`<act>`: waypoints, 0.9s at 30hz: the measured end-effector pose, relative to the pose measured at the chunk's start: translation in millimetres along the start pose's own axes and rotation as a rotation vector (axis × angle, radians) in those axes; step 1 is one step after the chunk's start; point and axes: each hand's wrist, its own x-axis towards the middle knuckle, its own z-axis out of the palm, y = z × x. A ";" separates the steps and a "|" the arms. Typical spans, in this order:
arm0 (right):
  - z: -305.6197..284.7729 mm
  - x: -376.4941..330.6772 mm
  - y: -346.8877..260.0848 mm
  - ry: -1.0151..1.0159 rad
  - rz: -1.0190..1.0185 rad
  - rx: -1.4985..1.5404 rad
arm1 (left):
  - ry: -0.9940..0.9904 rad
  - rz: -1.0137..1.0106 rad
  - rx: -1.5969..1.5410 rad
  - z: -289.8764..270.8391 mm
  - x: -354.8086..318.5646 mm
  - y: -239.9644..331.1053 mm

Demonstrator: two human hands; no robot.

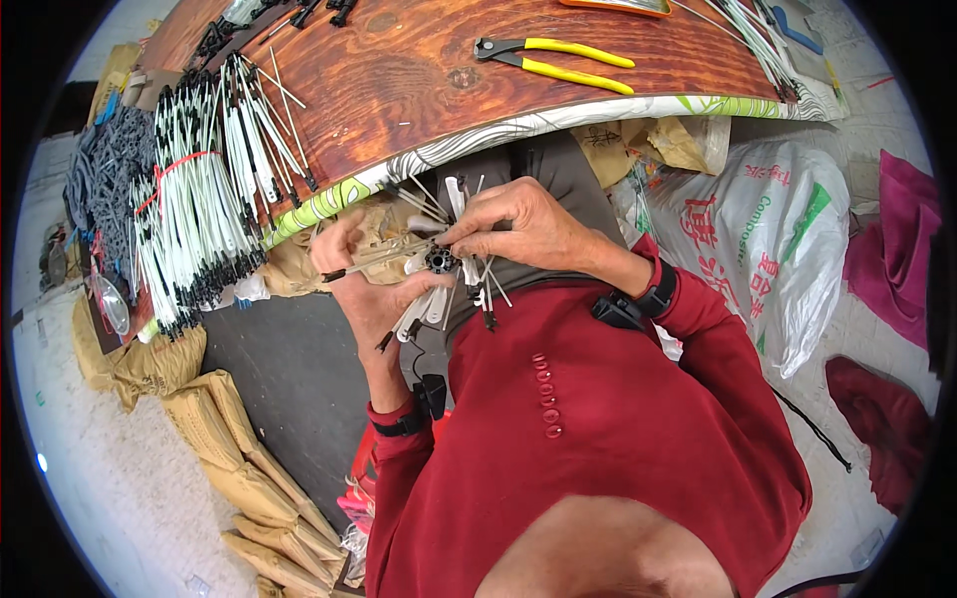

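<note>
Black hub (pixel 440 260) with white-and-black rods (pixel 431 304) fanning out of it, held up in front of the chest, just below the near edge of the wooden table (pixel 399 70). Left hand (pixel 364 284) curled under and around the bundle, fingers closed on several rods, palm turned up, thumb side toward the table. Right hand (pixel 518 227) coming in from the other side, fingertips pinched on the rods right at the hub, knuckles up. Both hands touching the same piece (rod tips poking out above and below the fingers, too fine to count). Dark wristbands at both wrists, red sleeves (pixel 688 329) running back toward the lower edge.

On the table, left part: large pile of white rods with black tips (pixel 194 199), some bunched with a red band, spilling over the table's edge. Beside that pile, farther left, heap of grey plastic parts (pixel 105 179). Toward the far side of the table, yellow-handled pliers (pixel 558 62) lying flat, well apart from the hands. Another sheaf of white rods (pixel 758 40) at the table's right corner.

Below the table: white woven sack (pixel 768 229) with red and green print to the right, brown paper bags (pixel 229 429) lined up on the floor to the left, magenta cloth (pixel 902 249) at the far right rim.
</note>
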 end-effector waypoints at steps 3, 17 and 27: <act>3.0 0.0 -0.8 0.061 -0.105 -0.088 | -0.208 -0.411 -0.114 -6.9 -21.3 -10.5; 9.2 -1.7 3.8 0.209 -0.359 -0.362 | -0.431 -0.139 -0.328 -4.1 7.6 -8.6; 7.6 -1.6 4.3 0.159 -0.324 -0.314 | -0.444 -0.201 -0.321 -5.8 11.4 -9.3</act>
